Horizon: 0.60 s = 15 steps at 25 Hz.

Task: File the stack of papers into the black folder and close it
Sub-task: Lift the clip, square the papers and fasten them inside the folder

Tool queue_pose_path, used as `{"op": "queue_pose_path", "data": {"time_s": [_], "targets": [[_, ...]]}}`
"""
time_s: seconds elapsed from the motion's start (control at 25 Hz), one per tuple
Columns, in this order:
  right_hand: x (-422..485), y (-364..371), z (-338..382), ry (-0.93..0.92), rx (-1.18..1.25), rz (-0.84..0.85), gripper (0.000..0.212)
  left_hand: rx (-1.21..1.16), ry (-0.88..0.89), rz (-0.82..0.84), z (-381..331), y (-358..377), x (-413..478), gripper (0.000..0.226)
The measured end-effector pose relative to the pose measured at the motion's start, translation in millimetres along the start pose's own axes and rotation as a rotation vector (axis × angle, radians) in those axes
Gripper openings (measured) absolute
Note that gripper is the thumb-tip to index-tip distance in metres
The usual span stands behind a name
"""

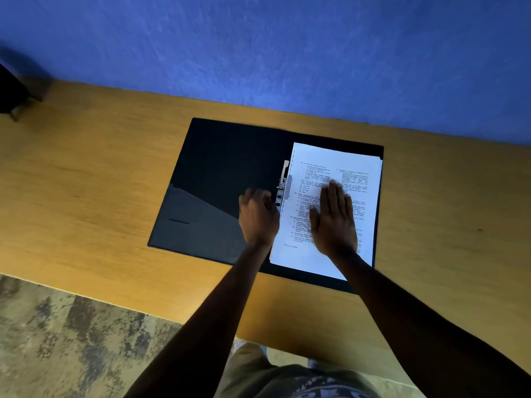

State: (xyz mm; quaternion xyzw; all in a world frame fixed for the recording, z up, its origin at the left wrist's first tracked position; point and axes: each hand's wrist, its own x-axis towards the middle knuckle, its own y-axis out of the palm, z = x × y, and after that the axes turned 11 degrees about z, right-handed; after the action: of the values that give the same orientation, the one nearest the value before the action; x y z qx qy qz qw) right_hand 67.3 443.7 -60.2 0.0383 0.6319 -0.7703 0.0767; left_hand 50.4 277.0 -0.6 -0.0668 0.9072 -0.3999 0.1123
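right hand point(334, 218) lies flat, fingers spread, pressing the papers point(330, 208) at 3 o'clock in the open folder point(212, 179) on the worktop point(94, 179) — left hand point(257, 215) loose, grasping nothing, beside the clip point(283, 186) at the spine, 12 o'clock of it.

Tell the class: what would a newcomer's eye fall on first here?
The white stack of papers stands out, lying on the right half of the open black folder on the wooden desk. The right hand lies flat on it; the left hand is beside the metal clip.
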Motion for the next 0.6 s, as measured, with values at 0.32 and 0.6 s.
{"op": "queue_pose_path", "data": {"time_s": [0.32, 0.6], "targets": [[2.0, 3.3, -1.3, 0.012, -0.012, -0.019, 0.061, -0.239, -0.112, 0.335, -24.1, 6.3, 84.6, 0.054], [3.7, 3.3, 0.2, 0.011, -0.008, -0.039, 0.061, -0.629, -0.169, 0.382, -12.0, -10.6, 67.7, 0.041]]}}
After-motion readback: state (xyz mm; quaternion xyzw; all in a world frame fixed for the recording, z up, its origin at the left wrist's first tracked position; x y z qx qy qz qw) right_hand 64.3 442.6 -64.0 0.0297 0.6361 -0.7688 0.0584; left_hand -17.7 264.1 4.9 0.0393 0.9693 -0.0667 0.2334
